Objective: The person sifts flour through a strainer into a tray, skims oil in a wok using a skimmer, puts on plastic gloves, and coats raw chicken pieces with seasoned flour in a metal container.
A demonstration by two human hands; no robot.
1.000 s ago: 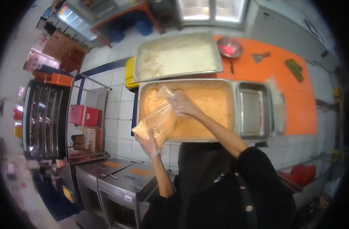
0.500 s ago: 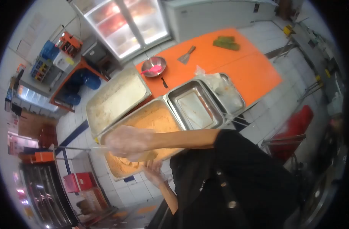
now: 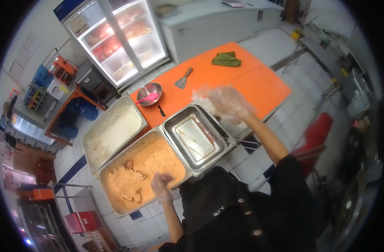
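Observation:
My left hand (image 3: 161, 187), in a clear glove, is over the near edge of the deep metal tray (image 3: 185, 178) of orange powder. Its fingers look loosely curled and apart, with nothing visible in them. Coated lumps (image 3: 131, 185) lie in the powder at the tray's left. Reaching out to the right, my gloved right hand (image 3: 229, 103) is over a plastic-covered container (image 3: 238, 128). Motion smears its fingers, so what it holds, if anything, is unclear. Between my hands stands a metal tray (image 3: 198, 140) with a flat panel inside and some reddish residue.
A tray of white powder (image 3: 116, 130) stands at the left. On the orange table (image 3: 259, 80) are a steel bowl (image 3: 150, 94) with a pink scoop, a scraper (image 3: 183, 78), a dark-handled tool (image 3: 161, 111) and green pads (image 3: 226, 59). A red chair (image 3: 318, 134) stands right.
The filled clear bag I held a second ago no longer shows in my hands, and lumps now show in the orange powder. My right hand has swung right. The view has turned toward the table.

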